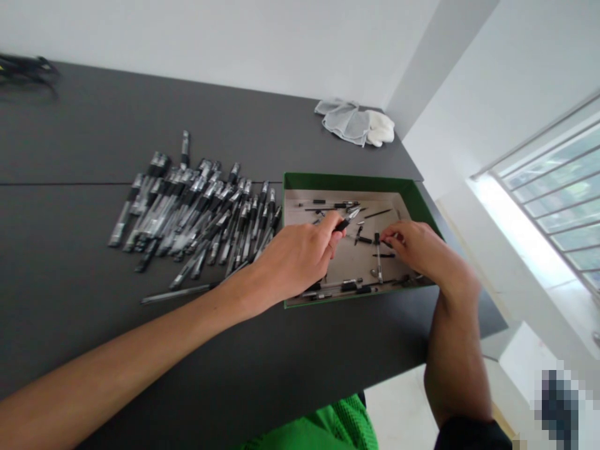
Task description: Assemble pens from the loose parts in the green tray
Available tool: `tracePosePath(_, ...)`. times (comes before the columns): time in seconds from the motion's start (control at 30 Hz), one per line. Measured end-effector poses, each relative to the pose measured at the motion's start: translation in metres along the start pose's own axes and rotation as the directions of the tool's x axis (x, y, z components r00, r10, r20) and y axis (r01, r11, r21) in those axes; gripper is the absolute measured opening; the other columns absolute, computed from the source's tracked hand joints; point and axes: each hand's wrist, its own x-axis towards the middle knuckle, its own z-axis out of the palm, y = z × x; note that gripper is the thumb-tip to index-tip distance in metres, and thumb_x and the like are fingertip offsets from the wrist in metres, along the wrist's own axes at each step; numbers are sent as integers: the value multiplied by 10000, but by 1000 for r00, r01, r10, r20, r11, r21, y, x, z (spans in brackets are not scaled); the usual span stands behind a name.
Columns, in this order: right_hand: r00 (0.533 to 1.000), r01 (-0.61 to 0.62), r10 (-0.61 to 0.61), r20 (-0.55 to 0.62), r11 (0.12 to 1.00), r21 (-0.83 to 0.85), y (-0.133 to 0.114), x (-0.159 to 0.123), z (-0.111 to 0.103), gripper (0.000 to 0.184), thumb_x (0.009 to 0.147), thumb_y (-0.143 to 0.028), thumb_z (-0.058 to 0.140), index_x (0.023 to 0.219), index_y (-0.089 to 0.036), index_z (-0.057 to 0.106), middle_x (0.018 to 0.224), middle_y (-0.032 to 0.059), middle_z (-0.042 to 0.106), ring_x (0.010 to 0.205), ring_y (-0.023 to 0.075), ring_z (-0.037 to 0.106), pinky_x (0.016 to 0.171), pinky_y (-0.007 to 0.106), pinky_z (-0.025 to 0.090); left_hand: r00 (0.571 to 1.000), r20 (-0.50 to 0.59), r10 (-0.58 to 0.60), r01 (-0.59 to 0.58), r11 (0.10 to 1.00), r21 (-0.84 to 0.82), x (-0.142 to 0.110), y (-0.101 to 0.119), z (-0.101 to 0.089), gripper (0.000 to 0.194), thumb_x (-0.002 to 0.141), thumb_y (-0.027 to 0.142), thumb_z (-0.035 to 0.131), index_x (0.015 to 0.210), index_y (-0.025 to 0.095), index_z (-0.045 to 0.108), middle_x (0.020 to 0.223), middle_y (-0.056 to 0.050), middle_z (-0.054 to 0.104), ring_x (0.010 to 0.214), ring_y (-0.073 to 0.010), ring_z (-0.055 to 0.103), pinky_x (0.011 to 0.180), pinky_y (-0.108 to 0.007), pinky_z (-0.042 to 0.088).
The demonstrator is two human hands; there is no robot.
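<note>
My left hand [307, 250] is closed around a pen barrel [345, 222] with a black grip and a clear tip, held over the green box [349, 181]. Above the box's right side, my right hand [417, 250] pinches a small black pen part [386, 242]. Loose pen parts lie on the box floor: black grips, clear tubes, thin refills and small tips. Among them are a clear tube [379, 270] below my right fingers and a dark refill [377, 213] near the back wall. My left palm hides part of the box's left side.
Left of the box, a large pile of black-and-clear pens [197, 212] covers the dark table [225, 362]. White gloves [351, 122] lie at the back by the wall. Black cables [28, 67] sit at the far left. A barred window [557, 194] is at the right.
</note>
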Motion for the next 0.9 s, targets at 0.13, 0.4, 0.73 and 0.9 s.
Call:
tracePosePath(0.13, 997, 60, -58, -50, 997, 53, -10, 4, -4, 237, 978, -146, 493, 1002, -178, 727, 982, 82, 760, 924, 219, 698, 861, 318, 482, 1000, 16, 5, -6, 999, 53, 0, 0, 0, 301, 1079, 317, 307, 1217, 170, 531, 807, -52, 725, 675, -190, 687, 606, -269, 418)
tracePosePath(0.4, 989, -86, 86, 122, 996, -5, 9, -2, 3, 236, 924, -191, 628, 1139, -179, 727, 952, 70, 757, 810, 197, 685, 770, 295, 484, 1000, 25, 1, -3, 998, 57, 1, 0, 0, 311, 1076, 321, 311, 1197, 168, 553, 804, -54, 724, 679, -187, 684, 632, -274, 433)
tracePosePath(0.73, 997, 43, -39, 70, 998, -53, 1, 14, 11, 294, 960, -307, 648, 1234, -228, 723, 1043, 92, 753, 1002, 255, 699, 894, 343, 485, 1000, 19, 14, -15, 997, 72, 0, -1, 2, 351, 1084, 345, 308, 1237, 175, 574, 840, -68, 736, 682, -196, 679, 614, -274, 414)
tracePosePath(0.9, 977, 105, -110, 180, 994, 37, -7, 15, 9, 162, 937, -232, 608, 996, -220, 758, 942, 65, 770, 879, 222, 709, 813, 305, 471, 999, 27, 28, -30, 995, 95, 0, -1, 2, 363, 1080, 361, 330, 1256, 183, 593, 863, -77, 747, 699, -199, 688, 611, -272, 415)
